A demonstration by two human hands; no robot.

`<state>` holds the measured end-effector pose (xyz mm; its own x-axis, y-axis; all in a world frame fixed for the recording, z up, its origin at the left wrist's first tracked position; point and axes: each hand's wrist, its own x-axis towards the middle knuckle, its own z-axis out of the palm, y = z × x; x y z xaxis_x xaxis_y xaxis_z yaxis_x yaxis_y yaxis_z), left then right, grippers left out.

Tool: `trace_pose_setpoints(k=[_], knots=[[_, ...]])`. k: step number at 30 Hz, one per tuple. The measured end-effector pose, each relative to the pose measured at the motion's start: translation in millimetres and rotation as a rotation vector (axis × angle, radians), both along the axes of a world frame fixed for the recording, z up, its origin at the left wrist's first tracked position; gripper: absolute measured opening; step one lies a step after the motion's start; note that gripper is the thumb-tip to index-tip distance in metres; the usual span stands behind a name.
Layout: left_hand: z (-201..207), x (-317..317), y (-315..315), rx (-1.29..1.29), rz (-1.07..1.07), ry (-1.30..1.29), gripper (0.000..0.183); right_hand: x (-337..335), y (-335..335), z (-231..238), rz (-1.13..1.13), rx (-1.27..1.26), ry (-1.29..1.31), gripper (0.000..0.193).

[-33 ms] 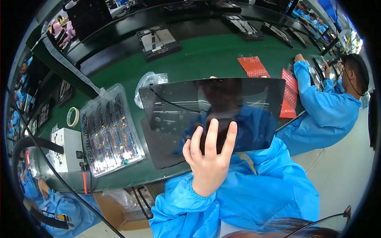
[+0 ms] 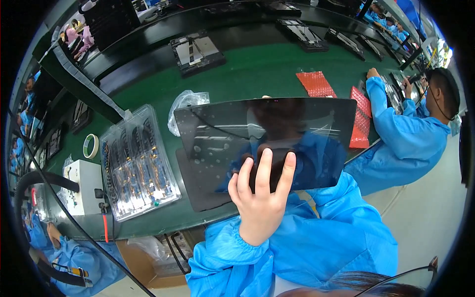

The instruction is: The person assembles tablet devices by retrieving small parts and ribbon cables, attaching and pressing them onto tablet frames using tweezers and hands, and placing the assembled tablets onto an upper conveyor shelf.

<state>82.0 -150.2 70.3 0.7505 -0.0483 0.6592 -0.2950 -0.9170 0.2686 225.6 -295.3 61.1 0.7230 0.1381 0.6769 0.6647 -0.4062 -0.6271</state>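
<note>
A glossy black screen panel (image 2: 213,143) is held tilted in front of me, above the near edge of the bench. It reflects a person, ceiling lights and a cable; pale spots dot its left part. My left hand (image 2: 262,208) rests on its lower middle, fingers stretched and spread on the glass, thumb hidden. My right sleeve (image 2: 339,190) goes behind the panel's lower right. My right hand (image 2: 266,96) is almost wholly hidden there; a skin-coloured fingertip seems to show at the top edge. Beneath the panel's left side lies another dark flat sheet (image 2: 198,195).
Left stands a clear tray (image 2: 141,166) of small parts, beside a tape roll (image 2: 90,146) and white box (image 2: 84,185). A clear plastic bag (image 2: 185,106) and red bubble pouches (image 2: 316,84) lie beyond. Opened devices (image 2: 198,52) line the back. A co-worker (image 2: 410,133) sits right.
</note>
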Motion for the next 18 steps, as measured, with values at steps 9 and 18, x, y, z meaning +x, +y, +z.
trace_pose_setpoints(k=[9, 18], knots=[[-5, 2, 17, -0.947, -0.600, 0.167, 0.065, 10, 31, 6, 0.245, 0.022, 0.183, 0.030], [-70, -20, 7, -2.376, -0.394, 0.357, 0.028, 15, 83, 5, 0.484, -0.806, 0.048, 0.034]])
